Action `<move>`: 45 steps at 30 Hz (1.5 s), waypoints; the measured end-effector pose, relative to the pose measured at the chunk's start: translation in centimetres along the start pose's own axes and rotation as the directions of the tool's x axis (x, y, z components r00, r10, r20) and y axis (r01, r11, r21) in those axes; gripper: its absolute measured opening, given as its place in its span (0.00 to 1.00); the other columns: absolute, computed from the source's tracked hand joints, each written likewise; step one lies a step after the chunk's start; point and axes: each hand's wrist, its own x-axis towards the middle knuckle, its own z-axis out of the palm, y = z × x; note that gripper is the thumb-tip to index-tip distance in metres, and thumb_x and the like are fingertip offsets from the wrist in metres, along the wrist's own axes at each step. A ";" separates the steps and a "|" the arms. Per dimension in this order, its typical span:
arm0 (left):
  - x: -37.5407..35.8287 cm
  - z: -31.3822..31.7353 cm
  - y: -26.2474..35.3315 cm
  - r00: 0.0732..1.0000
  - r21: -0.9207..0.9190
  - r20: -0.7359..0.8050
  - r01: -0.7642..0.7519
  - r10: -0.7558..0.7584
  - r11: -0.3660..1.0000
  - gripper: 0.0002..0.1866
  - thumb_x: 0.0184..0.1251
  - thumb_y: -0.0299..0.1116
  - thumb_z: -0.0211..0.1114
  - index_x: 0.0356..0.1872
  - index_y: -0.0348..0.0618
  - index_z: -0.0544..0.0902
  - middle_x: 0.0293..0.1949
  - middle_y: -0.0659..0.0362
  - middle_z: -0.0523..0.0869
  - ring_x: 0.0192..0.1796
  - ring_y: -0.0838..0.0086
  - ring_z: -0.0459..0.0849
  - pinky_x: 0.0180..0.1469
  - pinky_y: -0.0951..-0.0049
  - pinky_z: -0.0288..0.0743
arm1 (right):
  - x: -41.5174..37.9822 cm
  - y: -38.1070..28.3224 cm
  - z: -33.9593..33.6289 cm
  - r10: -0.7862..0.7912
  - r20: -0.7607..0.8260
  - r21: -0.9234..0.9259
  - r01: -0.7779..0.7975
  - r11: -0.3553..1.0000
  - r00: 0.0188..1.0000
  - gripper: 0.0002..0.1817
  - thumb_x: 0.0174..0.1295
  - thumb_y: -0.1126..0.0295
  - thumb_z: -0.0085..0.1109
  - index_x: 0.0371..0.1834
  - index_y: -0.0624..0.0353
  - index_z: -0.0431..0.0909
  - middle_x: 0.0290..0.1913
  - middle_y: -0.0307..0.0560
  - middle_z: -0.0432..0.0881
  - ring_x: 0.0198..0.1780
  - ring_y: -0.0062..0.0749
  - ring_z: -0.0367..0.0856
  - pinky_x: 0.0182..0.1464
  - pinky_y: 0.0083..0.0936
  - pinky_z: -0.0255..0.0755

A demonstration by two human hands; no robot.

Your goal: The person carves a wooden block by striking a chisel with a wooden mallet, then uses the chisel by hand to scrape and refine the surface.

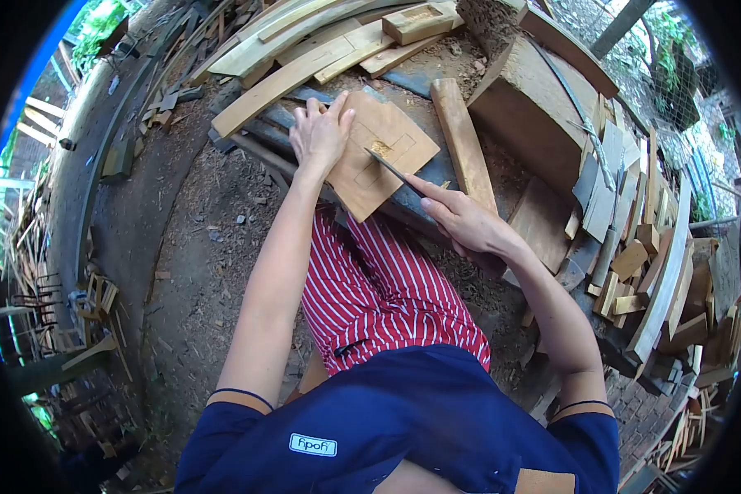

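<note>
Looking down: a person's two bare arms reach forward over a cluttered outdoor woodworking spot.
Left hand: the left hand (321,132) lies flat, fingers spread loosely, pressing on the upper left part of a wooden board (380,156).
Right hand: the right hand (463,221) is closed around the handle of a chisel (393,170), forefinger stretched along the tool; the handle itself is hidden in the fist.
Chisel: a thin metal blade, slanting up and left from the right hand, its tip touching the board near the middle.
Board: a flat, light brown, roughly square piece, turned like a diamond, resting on a dark plank (403,210) just beyond the person's lap. Pencil lines mark a rectangle on its face, and a small pale notch with chips (379,148) sits right at the chisel tip.
Beside the board: a thick wooden bar (463,144) lies just to the right, running away from the person.
Clothing: red and white striped cloth (379,288) over the legs, dark blue sleeves.
Surroundings: stacked planks (305,49) beyond the board, offcuts (642,263) piled at right, sawdust-strewn ground (189,247) at left.
</note>
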 end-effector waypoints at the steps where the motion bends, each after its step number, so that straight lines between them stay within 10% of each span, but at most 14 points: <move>1: 0.3 -0.1 0.0 1.000 -0.001 0.009 0.000 0.000 1.000 0.22 0.72 0.52 0.56 0.65 0.70 0.77 0.49 0.56 0.78 0.52 0.59 0.78 0.54 0.58 0.75 | -0.1 -0.4 -0.2 0.007 0.003 0.005 -0.007 1.000 1.000 0.26 0.76 0.63 0.38 0.77 0.44 0.57 0.27 0.59 0.82 0.14 0.32 0.75 0.33 0.34 0.80; 3: 0.4 0.0 -0.6 0.998 -0.079 0.044 -0.030 0.033 0.996 0.20 0.74 0.49 0.54 0.65 0.69 0.77 0.46 0.56 0.82 0.49 0.58 0.81 0.53 0.59 0.76 | -0.3 -1.4 0.1 0.104 0.048 0.020 -0.105 0.994 0.993 0.27 0.76 0.63 0.38 0.77 0.44 0.57 0.39 0.67 0.84 0.27 0.42 0.85 0.44 0.37 0.80; 5: 0.5 0.2 -1.3 0.996 -0.116 0.003 -0.086 0.087 0.990 0.19 0.75 0.46 0.53 0.64 0.68 0.77 0.43 0.57 0.84 0.47 0.59 0.83 0.51 0.60 0.78 | 0.2 0.0 2.4 0.021 -0.084 0.035 -0.018 0.999 0.996 0.27 0.75 0.62 0.39 0.78 0.44 0.56 0.62 0.72 0.73 0.66 0.62 0.70 0.68 0.45 0.63; 11: -1.0 -0.4 -0.8 0.999 -0.056 -0.032 -0.038 0.036 0.998 0.20 0.73 0.44 0.55 0.64 0.61 0.78 0.42 0.57 0.83 0.46 0.60 0.83 0.46 0.58 0.79 | 0.9 0.1 5.5 0.097 -0.183 0.144 -0.071 0.987 0.978 0.27 0.75 0.61 0.38 0.78 0.46 0.55 0.60 0.73 0.74 0.64 0.64 0.72 0.67 0.44 0.65; 13: -2.6 -0.6 -0.7 0.996 -0.078 -0.080 0.039 -0.045 0.996 0.22 0.73 0.43 0.55 0.66 0.53 0.75 0.41 0.55 0.83 0.45 0.58 0.84 0.45 0.56 0.79 | 2.0 -0.1 6.3 0.015 -0.309 0.195 0.048 0.980 0.951 0.28 0.75 0.61 0.37 0.78 0.47 0.54 0.47 0.74 0.81 0.49 0.60 0.84 0.57 0.43 0.74; 15: -4.3 -0.5 0.3 0.991 -0.131 -0.052 0.114 -0.121 0.985 0.27 0.73 0.44 0.55 0.69 0.44 0.69 0.43 0.48 0.81 0.43 0.51 0.84 0.43 0.52 0.79 | 3.3 0.5 6.6 0.072 -0.333 0.333 0.045 0.942 0.940 0.28 0.76 0.61 0.37 0.79 0.48 0.52 0.19 0.51 0.75 0.14 0.31 0.76 0.26 0.34 0.78; 18: -6.4 0.0 1.4 0.967 -0.337 -0.028 0.230 -0.254 0.913 0.37 0.73 0.45 0.57 0.75 0.38 0.54 0.49 0.38 0.80 0.51 0.44 0.82 0.53 0.51 0.76 | 4.2 0.5 5.1 0.062 -0.278 0.472 0.080 0.878 0.958 0.28 0.77 0.60 0.37 0.79 0.42 0.53 0.21 0.38 0.68 0.14 0.24 0.71 0.16 0.26 0.72; 21: -6.8 3.1 -0.7 0.945 -0.615 -0.219 0.061 -0.244 0.787 0.41 0.69 0.38 0.63 0.74 0.32 0.51 0.59 0.32 0.74 0.55 0.42 0.81 0.58 0.54 0.75 | 2.3 0.5 2.9 0.138 -0.109 0.658 -0.033 0.752 0.984 0.27 0.78 0.58 0.38 0.79 0.35 0.52 0.25 0.38 0.69 0.15 0.19 0.69 0.15 0.19 0.68; 29: -10.4 1.7 -2.6 0.956 -0.828 0.120 0.246 -0.269 0.505 0.45 0.70 0.42 0.65 0.76 0.36 0.47 0.57 0.36 0.78 0.58 0.54 0.82 0.62 0.60 0.72 | -0.8 1.0 1.2 0.025 0.008 0.306 -0.026 0.952 1.000 0.27 0.78 0.56 0.39 0.79 0.36 0.54 0.23 0.35 0.62 0.16 0.16 0.66 0.17 0.16 0.70; 33: -6.9 0.7 -2.8 0.959 -0.902 0.202 0.262 -0.200 0.344 0.45 0.67 0.44 0.68 0.75 0.36 0.51 0.62 0.40 0.75 0.64 0.61 0.76 0.65 0.65 0.69 | -0.9 0.1 1.4 -0.023 -0.074 -0.077 0.018 0.997 0.997 0.26 0.77 0.57 0.39 0.77 0.41 0.57 0.41 0.60 0.84 0.41 0.53 0.85 0.48 0.44 0.78; 36: -5.7 1.1 -2.5 0.955 -0.869 0.219 0.285 -0.202 0.405 0.45 0.64 0.41 0.71 0.74 0.36 0.53 0.64 0.42 0.72 0.65 0.62 0.74 0.66 0.65 0.69 | -0.7 0.3 0.7 -0.058 -0.092 -0.161 0.042 0.986 0.994 0.26 0.76 0.59 0.38 0.76 0.44 0.58 0.53 0.66 0.81 0.53 0.64 0.80 0.59 0.50 0.69; 45: -5.3 0.4 -2.1 0.953 -0.901 0.250 0.294 -0.171 0.320 0.41 0.61 0.35 0.74 0.69 0.35 0.58 0.60 0.45 0.74 0.61 0.64 0.76 0.63 0.67 0.72 | 0.2 0.0 0.4 -0.069 -0.068 -0.181 0.056 0.982 0.995 0.26 0.76 0.61 0.39 0.76 0.51 0.59 0.51 0.71 0.80 0.55 0.62 0.79 0.59 0.49 0.70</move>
